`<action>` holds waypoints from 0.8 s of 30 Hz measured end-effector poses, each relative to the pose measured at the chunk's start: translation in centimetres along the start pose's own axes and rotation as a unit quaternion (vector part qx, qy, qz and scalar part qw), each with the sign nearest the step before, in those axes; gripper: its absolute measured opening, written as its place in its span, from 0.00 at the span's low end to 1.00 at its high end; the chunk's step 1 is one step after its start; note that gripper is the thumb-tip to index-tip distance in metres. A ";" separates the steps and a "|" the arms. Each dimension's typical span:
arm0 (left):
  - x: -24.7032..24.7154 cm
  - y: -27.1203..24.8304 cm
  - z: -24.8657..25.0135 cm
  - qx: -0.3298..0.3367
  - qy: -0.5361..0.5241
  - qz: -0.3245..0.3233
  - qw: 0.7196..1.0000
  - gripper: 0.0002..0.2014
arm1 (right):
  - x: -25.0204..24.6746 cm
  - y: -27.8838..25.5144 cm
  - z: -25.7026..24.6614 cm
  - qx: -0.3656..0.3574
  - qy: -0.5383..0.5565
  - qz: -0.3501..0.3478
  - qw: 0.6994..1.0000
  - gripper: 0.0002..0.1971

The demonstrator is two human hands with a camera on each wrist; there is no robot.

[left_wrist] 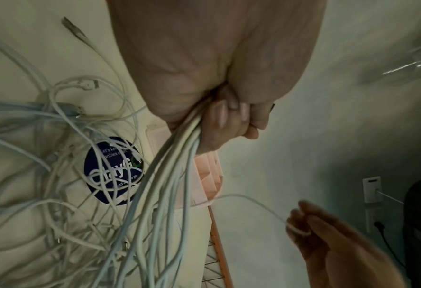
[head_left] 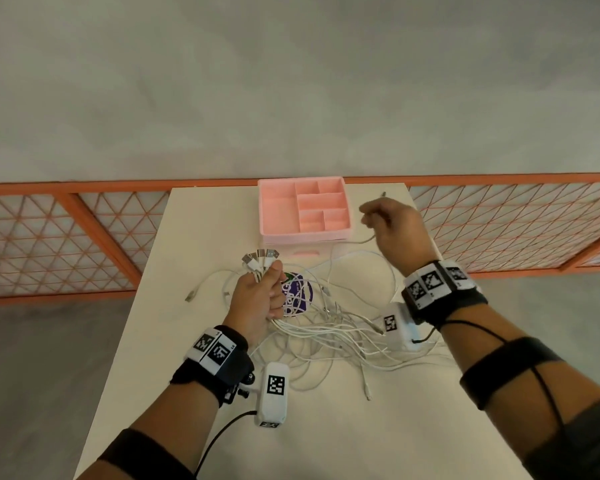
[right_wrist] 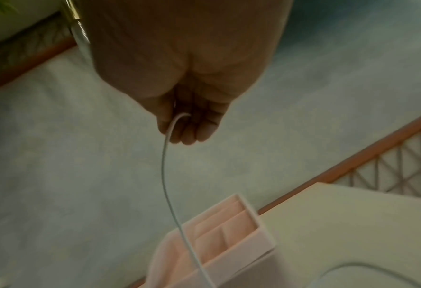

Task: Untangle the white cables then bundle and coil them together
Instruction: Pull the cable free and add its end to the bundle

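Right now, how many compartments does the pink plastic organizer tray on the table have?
6 in the pink plastic organizer tray: one large at left, two small along the far edge, one wide in the middle, two small nearest. None seems hidden.

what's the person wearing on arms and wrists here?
Bare hands, no gloves. Each wrist carries a black strap with white blocks printed with black square tag markers: left wristband, right wristband. A white camera pod with its own tag hangs under each wrist, thin black cables trailing. Black bands circle both forearms.
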State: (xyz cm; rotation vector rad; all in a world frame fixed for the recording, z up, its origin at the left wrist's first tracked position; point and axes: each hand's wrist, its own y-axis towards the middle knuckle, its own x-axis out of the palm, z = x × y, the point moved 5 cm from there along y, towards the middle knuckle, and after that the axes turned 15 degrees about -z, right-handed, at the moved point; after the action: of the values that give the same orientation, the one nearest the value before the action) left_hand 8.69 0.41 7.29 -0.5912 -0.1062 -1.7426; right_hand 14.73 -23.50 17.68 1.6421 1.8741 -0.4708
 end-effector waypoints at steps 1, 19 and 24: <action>0.1 0.0 0.0 0.000 -0.001 0.000 1.000 0.15 | 1.3 -0.4 -1.0 -0.024 0.016 -0.007 1.000 0.17; 0.0 -0.6 -0.9 0.022 0.030 0.009 0.999 0.14 | 13.6 -4.8 -1.0 0.087 0.290 -0.105 0.947 0.08; 0.3 -0.1 -0.9 0.022 0.051 -0.003 0.998 0.15 | 13.3 -4.7 -1.0 0.098 0.257 -0.086 0.958 0.11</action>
State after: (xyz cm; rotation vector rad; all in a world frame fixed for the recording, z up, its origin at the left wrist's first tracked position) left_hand 8.20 -0.22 6.66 -0.4705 -0.0743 -1.7682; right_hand 9.11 -13.51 9.36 1.8700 2.4306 -0.3262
